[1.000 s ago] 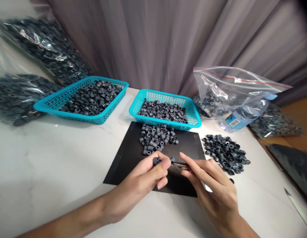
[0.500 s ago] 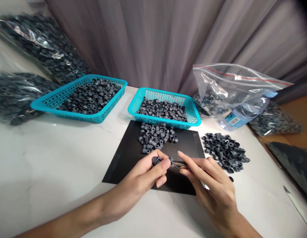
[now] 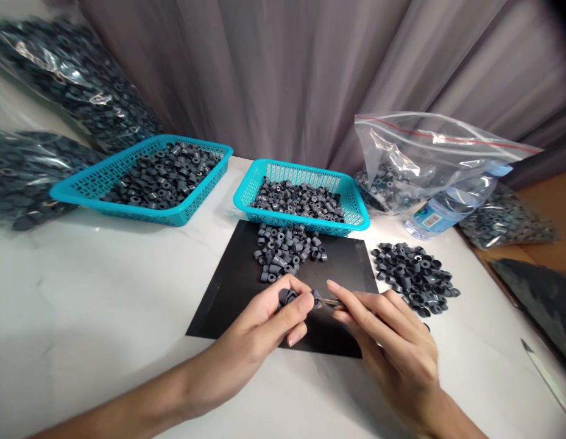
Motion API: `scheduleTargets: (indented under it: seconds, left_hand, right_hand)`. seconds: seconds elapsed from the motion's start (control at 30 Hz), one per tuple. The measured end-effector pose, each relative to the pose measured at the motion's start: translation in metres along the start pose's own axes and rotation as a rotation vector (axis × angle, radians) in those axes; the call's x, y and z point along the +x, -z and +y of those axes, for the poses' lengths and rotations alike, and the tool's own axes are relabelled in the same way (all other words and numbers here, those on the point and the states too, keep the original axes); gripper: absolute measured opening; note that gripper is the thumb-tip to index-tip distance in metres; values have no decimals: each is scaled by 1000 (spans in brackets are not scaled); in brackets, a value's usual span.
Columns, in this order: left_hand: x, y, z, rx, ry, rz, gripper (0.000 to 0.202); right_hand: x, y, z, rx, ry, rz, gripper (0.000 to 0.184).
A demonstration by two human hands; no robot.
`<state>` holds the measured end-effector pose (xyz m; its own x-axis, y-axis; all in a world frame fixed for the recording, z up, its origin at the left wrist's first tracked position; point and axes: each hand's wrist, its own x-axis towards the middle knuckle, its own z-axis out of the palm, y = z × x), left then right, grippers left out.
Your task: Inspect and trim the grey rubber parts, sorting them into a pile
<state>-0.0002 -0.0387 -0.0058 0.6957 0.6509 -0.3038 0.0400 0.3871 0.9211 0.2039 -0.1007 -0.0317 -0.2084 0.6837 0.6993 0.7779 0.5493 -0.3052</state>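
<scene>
Over the black mat [image 3: 214, 311], my left hand [image 3: 259, 326] is closed around several small dark grey plastic caps [image 3: 287, 297]. One grey cap [image 3: 316, 297] is pinched at its thumb and fingertip. My right hand [image 3: 396, 341] grips a thin metal tool, apparently tweezers [image 3: 331, 301], whose tip meets the pinched cap. Fingers hide most of the tool. Just beyond my hands, a heap of loose grey caps [image 3: 287, 247] lies on the mat.
Two blue baskets [image 3: 184, 214] [image 3: 305, 225] hold many grey parts. Right of the mat is another pile of caps [image 3: 415, 277]. Behind it stand a zip bag [image 3: 392, 164] and a tilted water bottle [image 3: 456, 204]. Full bags [image 3: 81, 85] sit at left; a pointed strip [image 3: 545, 378] lies right.
The tool's tip has shifted slightly against the pinched cap, and my right hand has turned a little. My left hand keeps its hold. The whole view has moved slightly.
</scene>
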Motion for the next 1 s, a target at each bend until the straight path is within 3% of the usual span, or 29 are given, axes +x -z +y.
scheduleTargets:
  seconds: [0.17, 1.0]
  left_hand:
    - [0, 0, -2, -21, 9, 15, 27]
    - [-2, 0, -1, 48, -47, 18, 25]
  right_hand:
    - [3, 2, 1, -8, 6, 42, 54]
    - [2, -1, -1, -28, -6, -27, 50]
